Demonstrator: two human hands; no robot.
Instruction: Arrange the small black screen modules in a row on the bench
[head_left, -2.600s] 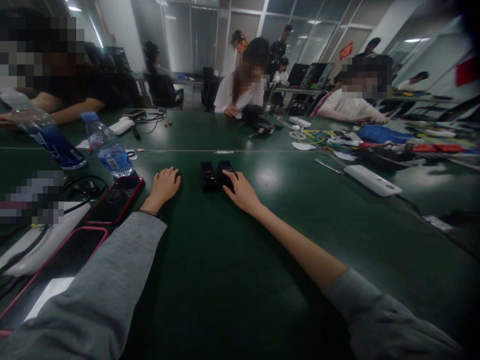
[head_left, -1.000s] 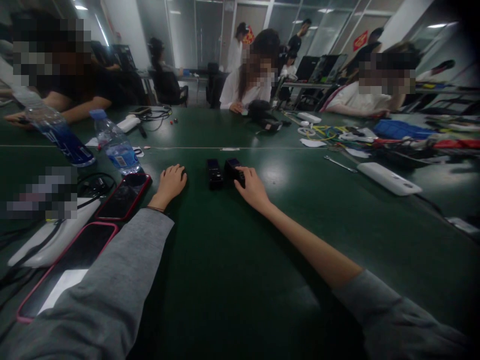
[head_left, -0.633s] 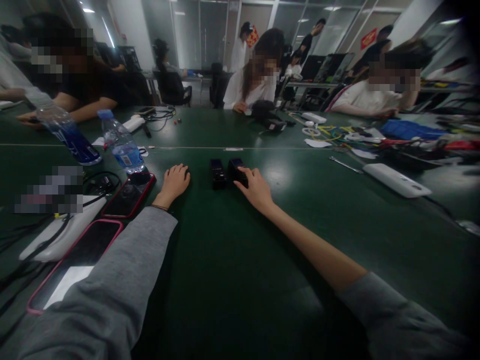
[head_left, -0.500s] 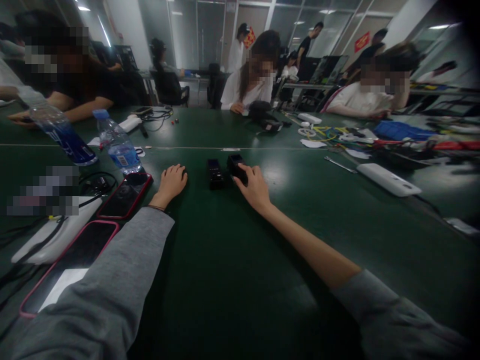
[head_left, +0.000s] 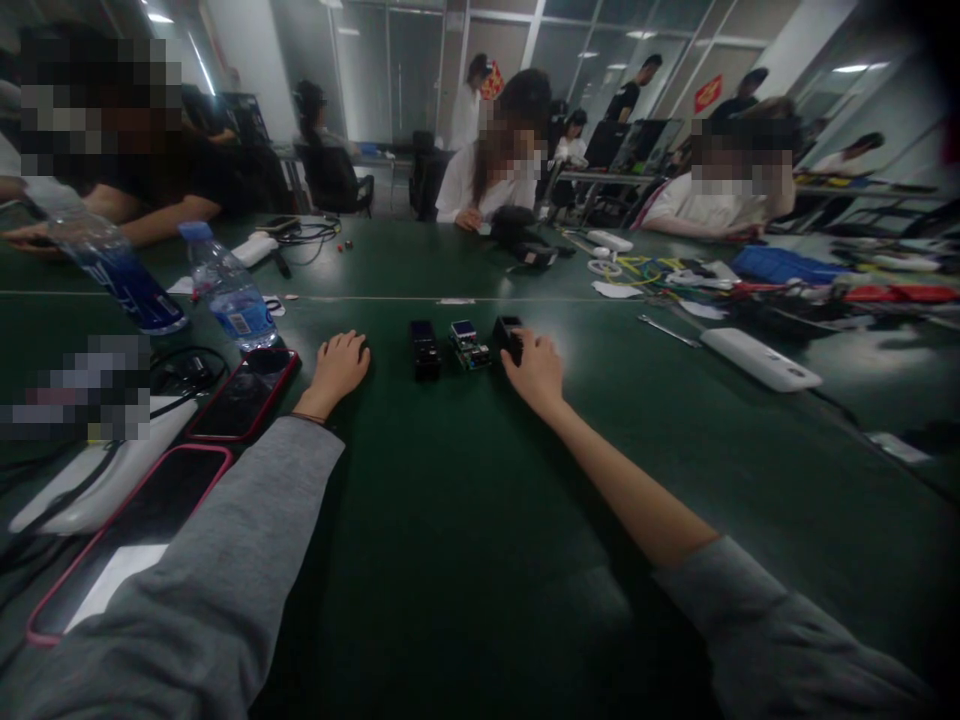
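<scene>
Here my right hand [head_left: 534, 368] closes over the small black plastic shell [head_left: 508, 335], kept just right of the little green circuit board [head_left: 469, 346] — leaving that bare beside the black oblong box [head_left: 424, 350]. My left hand [head_left: 339, 365] rests flat and empty on the dark green worktop [head_left: 450, 520] — out of the way.

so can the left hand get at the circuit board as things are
Probably yes. The left hand lies empty on the table; the circuit board sits uncovered, the right hand holding a black cover aside. Only a low black box lies between.
</scene>
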